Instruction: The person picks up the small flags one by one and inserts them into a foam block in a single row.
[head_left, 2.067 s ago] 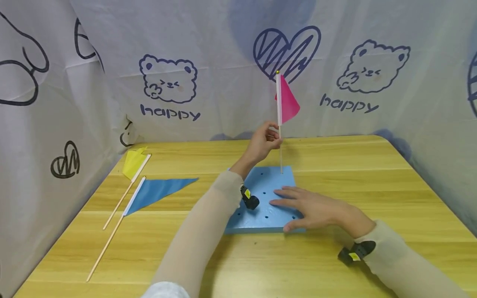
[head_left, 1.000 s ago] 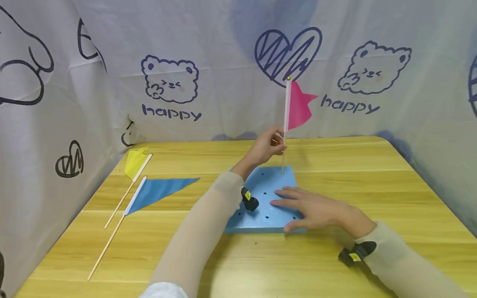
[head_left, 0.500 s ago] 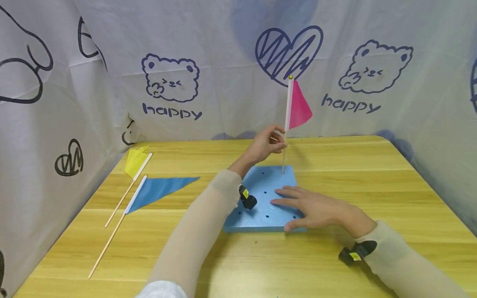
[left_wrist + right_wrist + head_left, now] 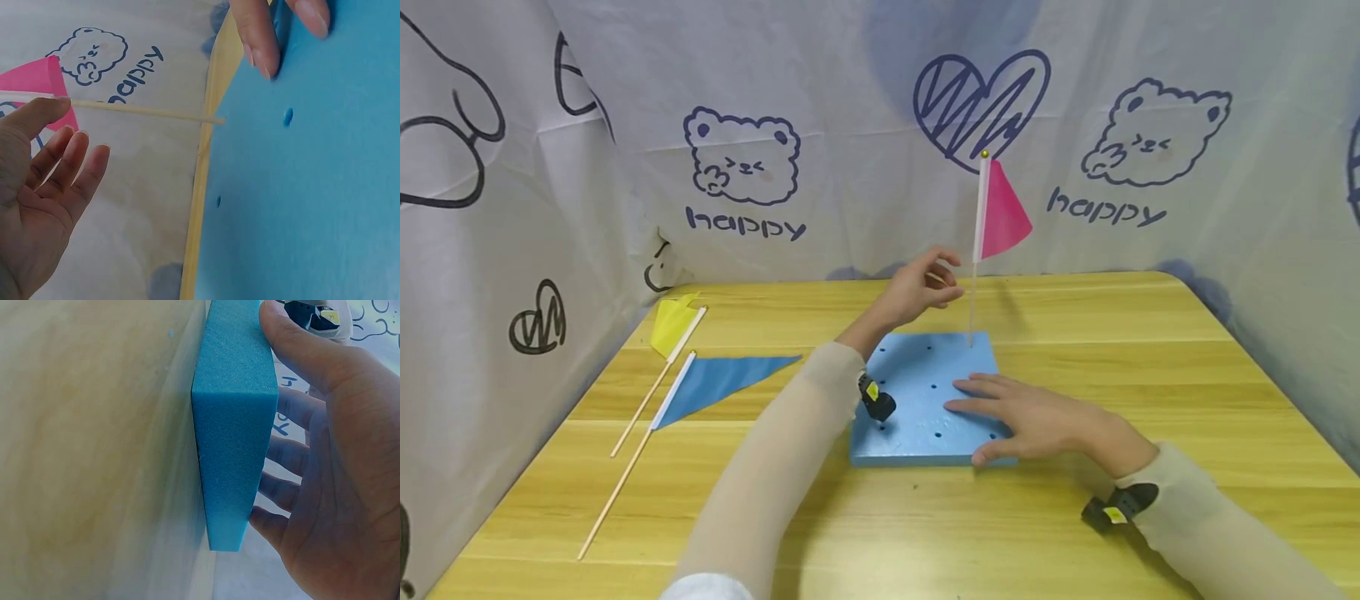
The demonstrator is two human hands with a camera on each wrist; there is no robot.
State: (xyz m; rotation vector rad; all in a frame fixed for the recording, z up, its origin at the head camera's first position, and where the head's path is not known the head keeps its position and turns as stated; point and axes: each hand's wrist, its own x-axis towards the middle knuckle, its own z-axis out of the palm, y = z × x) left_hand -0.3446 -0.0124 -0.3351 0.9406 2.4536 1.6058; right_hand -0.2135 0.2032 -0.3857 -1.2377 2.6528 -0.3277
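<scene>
A pink flag (image 4: 1004,215) on a thin wooden stick stands nearly upright in a far-right hole of the blue foam board (image 4: 910,404). Just left of the stick is my left hand (image 4: 921,289), its fingers loosely bent with nothing held. In the left wrist view the stick (image 4: 144,111) meets the board near its edge, and that hand (image 4: 47,181) hangs beside the flag. My right hand (image 4: 1045,419) rests with spread fingers on the board's right side. In the right wrist view its thumb (image 4: 300,344) touches the foam's near side.
On the wooden table (image 4: 1112,333), a blue flag (image 4: 718,387) and a yellow flag (image 4: 672,327) lie at the left. Several small holes dot the foam board. A printed cloth (image 4: 850,167) hangs behind the table and along its sides.
The pink flag leaned slightly right earlier, then stayed put. My left hand has let go of its stick and drawn back left. The right hand has not moved.
</scene>
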